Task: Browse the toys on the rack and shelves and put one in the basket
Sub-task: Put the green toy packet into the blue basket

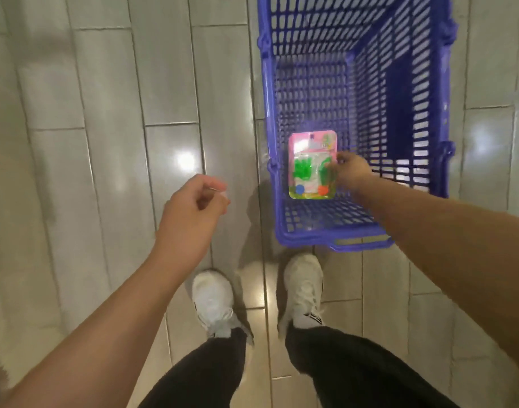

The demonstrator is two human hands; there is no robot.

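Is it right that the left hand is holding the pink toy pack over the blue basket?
Not quite. The head view shows the right hand holding the pink toy pack over the blue basket. The left hand hangs over the floor, holding no toy.

Glossy floor tiles (pixel 111 119), plastic basket (pixel 268 113)
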